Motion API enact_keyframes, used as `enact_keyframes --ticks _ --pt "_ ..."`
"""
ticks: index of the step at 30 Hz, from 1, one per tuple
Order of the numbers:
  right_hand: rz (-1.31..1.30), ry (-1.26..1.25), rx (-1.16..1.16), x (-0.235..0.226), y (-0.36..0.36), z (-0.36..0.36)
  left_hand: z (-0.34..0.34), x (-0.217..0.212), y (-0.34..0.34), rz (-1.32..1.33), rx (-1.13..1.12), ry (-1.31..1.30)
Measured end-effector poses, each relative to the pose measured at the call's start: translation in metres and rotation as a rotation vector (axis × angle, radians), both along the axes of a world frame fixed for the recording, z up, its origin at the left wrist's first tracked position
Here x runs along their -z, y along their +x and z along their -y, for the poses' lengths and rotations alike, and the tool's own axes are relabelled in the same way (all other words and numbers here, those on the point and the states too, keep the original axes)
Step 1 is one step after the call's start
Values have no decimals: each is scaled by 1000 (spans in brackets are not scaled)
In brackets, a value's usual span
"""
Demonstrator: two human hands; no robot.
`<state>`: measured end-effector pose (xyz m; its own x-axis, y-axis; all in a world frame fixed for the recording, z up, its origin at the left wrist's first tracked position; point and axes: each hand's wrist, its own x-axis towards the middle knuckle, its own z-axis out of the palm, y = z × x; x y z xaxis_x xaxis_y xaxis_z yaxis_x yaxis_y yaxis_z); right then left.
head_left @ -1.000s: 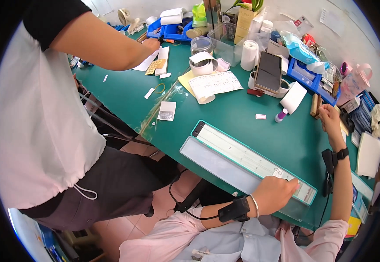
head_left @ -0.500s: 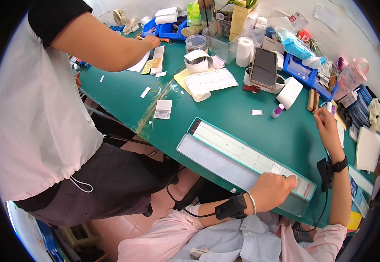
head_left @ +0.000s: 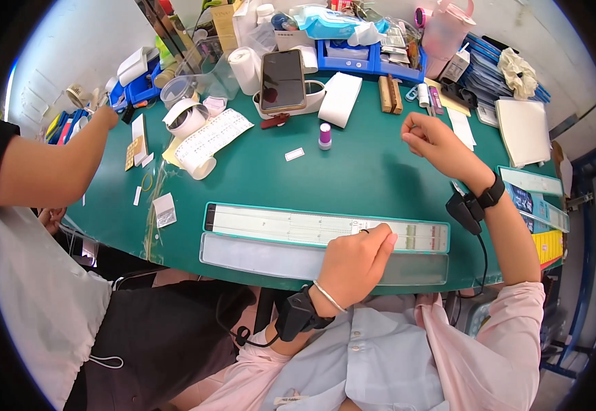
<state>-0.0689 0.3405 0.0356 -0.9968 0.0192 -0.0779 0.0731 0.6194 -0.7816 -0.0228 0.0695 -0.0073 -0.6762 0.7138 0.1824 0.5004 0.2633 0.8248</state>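
A long, slim case with a teal rim (head_left: 270, 222) lies opened along the table's near edge, a pale strip inside it. Its clear lid (head_left: 263, 256) is folded out on my side. My left hand (head_left: 356, 264) rests over the case's right half with fingers curled; a small white printed piece (head_left: 361, 224) shows beside the knuckles. Whatever those fingers hold, if anything, is hidden. Above the table at right hovers my right hand (head_left: 438, 144), fingers curled in, nothing visible in them. To its left stand a purple-and-clear small bottle (head_left: 324, 135) and a small white label (head_left: 294, 155).
A phone (head_left: 283, 81) leans on a white holder, beside a white paper roll (head_left: 341, 99) and wooden blocks (head_left: 389, 94). Blue bins (head_left: 352, 58) line the back. At left, a co-worker's arm (head_left: 51, 161) reaches over the table. A notebook (head_left: 522, 133) lies far right.
My view has swung right, so the table appears shifted left and more level. My left hand stays at the case. My right hand has moved away from the wooden blocks, toward me.
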Motion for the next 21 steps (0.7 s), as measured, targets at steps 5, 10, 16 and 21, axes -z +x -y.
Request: enact_keyframes --ticks 5,10,16,21 --pt "-107 -29 -33 -3 -23 -17 -4 -1 -1 1 -28 17" --pt "-98 -23 46 -2 -61 -32 -11 -10 -1 60 -76 48" --pt "-58 -17 138 11 -88 -40 -11 -6 -3 65 -74 25" --pt "-77 -27 230 34 -84 -64 -12 -4 -3 59 -70 24"
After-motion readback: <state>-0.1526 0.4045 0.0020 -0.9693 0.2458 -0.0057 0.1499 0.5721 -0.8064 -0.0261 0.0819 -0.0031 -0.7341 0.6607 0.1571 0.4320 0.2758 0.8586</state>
